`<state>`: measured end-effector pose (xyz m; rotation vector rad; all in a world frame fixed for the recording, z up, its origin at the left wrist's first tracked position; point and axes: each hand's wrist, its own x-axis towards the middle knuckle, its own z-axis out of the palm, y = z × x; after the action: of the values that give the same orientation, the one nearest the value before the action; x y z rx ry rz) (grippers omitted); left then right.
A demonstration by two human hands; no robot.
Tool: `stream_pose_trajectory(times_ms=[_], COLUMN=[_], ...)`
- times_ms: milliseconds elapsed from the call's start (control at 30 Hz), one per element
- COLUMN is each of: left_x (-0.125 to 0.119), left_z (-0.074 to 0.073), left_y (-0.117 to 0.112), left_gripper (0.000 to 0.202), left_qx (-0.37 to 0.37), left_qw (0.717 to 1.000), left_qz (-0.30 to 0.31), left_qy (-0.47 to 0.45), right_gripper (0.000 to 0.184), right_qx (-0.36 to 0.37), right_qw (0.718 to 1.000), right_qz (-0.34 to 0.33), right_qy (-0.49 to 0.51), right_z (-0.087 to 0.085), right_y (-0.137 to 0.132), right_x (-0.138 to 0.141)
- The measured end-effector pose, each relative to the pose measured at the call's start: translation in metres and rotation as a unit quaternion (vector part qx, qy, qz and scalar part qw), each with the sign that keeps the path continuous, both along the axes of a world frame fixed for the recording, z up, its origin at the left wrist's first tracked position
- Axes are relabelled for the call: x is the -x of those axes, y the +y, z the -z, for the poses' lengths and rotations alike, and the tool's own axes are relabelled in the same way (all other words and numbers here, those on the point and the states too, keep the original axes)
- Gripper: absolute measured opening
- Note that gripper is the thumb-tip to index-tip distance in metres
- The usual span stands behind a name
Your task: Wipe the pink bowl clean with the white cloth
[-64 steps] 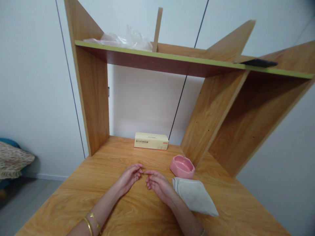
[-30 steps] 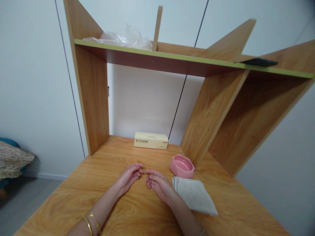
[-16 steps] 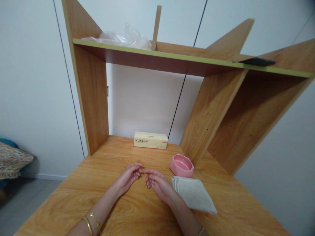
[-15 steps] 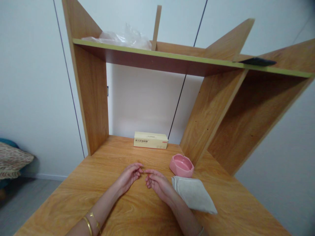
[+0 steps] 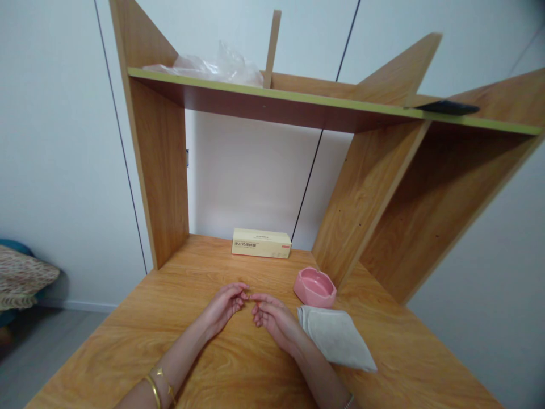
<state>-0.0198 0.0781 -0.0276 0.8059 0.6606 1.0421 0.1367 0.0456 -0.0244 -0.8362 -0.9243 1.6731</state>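
My left hand rests over the wooden desk, its fingers loosely bent and a little apart. Facing it, my right hand has its index finger stretched out and the other fingers curled softly. The fingertips of both hands meet or nearly meet, and I see no object between them. Just right of my right hand lies a folded grey cloth. Behind that cloth stands a pink angular bowl, like an ashtray.
A long cream cling film box sits at the back of the desk. Overhead, a shelf carries a clear plastic bag and a flat black item. Upright panels bound the right side. Patterned fabric shows at far left.
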Motion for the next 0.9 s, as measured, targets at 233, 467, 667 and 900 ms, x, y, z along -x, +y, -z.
stream_pose_trajectory(times_ms=[233,467,667,900], left_x=[-0.0002,0.0,0.0003,0.0003], left_z=[0.0003,0.0002,0.0019,0.0005], left_y=[0.0007,0.0003,0.001,0.0004], left_gripper=[0.013,0.016,0.016,0.015], left_qx=[-0.002,-0.003,-0.004,-0.002], left_qw=[1.0,1.0,1.0,1.0], left_qz=[-0.001,-0.002,-0.003,-0.006], left_qy=[-0.001,-0.004,0.007,0.008], right_gripper=[0.024,0.025,0.025,0.024], right_qx=[0.004,-0.004,-0.005,0.002], right_qw=[1.0,1.0,1.0,1.0], right_qz=[0.002,-0.01,-0.01,-0.002], right_qy=[-0.001,-0.002,-0.005,-0.001], right_z=[-0.0012,0.0003,0.0014,-0.0008], right_y=[-0.0005,0.0006,0.0012,-0.0002], right_x=[0.0003,-0.0005,-0.0009,0.0003])
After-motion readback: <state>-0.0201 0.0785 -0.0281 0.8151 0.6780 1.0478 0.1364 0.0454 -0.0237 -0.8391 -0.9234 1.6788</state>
